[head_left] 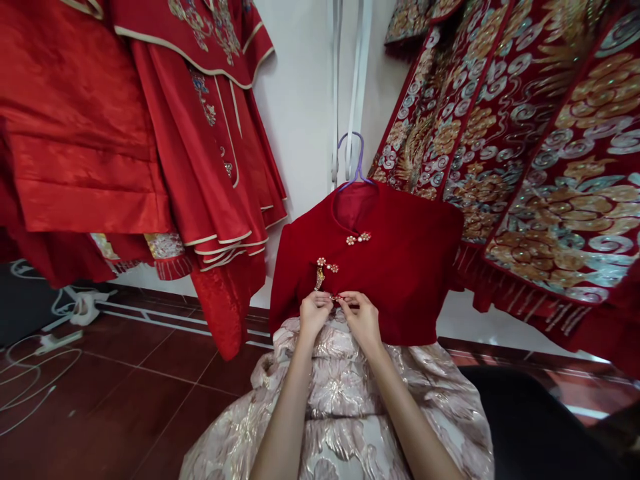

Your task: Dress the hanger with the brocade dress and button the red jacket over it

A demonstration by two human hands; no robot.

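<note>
A dark red velvet jacket (400, 267) hangs on a purple hanger (355, 157) in front of me, over a pale brocade skirt (340, 400). Pearl-and-gold knot buttons (358, 238) run down its slanted front. My left hand (314, 312) and my right hand (359, 315) meet at the lowest button near the jacket's hem. Both pinch it with closed fingertips. A small gold tassel (320, 277) hangs just above my left hand.
Red satin garments (190, 133) hang at the left. Heavily embroidered red and gold robes (540, 147) hang at the right. White cables and a power strip (60, 340) lie on the dark red tiled floor. A black object (530, 427) sits low right.
</note>
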